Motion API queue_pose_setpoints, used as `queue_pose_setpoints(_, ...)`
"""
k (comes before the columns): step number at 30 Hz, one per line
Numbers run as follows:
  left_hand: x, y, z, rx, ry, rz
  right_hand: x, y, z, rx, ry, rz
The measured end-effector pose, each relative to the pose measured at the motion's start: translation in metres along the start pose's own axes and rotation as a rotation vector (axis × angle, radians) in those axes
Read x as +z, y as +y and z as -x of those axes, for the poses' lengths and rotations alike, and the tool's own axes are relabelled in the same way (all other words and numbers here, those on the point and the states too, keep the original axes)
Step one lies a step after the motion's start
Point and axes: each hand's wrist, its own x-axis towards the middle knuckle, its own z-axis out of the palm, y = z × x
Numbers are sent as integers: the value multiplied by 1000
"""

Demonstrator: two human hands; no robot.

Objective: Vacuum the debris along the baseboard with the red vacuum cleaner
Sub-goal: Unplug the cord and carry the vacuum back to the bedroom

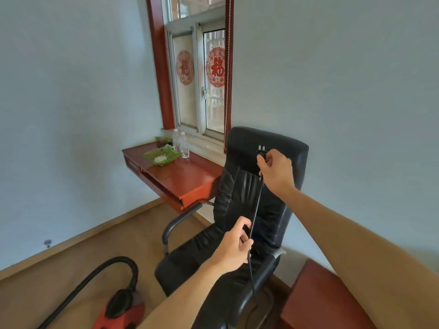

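Presumably its plug (261,152) and cord (257,205) in fingers (275,155), red vacuum cleaner (118,314) well apart.

Office chair (240,198): black leather, placed by the desk's near end.
Desk (190,176): red-brown wood, set under the window.
Green tray (166,154): laid on the desk, just beside two upright water bottles (184,144).
Window (187,103): two red paper-cuts (215,66) are stuck on the panes.

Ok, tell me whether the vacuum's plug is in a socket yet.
No: the right hand holds the plug in the air, prongs bare, while the left hand grips the cord below.
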Motion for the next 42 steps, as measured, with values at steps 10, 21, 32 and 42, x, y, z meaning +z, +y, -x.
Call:
queue_pose_setpoints(10,-103,-33,87,-133,234,-97,85,-118,48,-194,-167,-166)
queue_pose_setpoints(21,-239,-101,204,-227,424,-141,231,-245,121,-326,-341,-245)
queue_pose_setpoints(32,-383,-161,308,-306,505,-215,357,-367,188,-274,-476,-403)
queue_pose_setpoints(42,-444,-196,323,-332,518,-240,427,-409,193,-262,-509,-428)
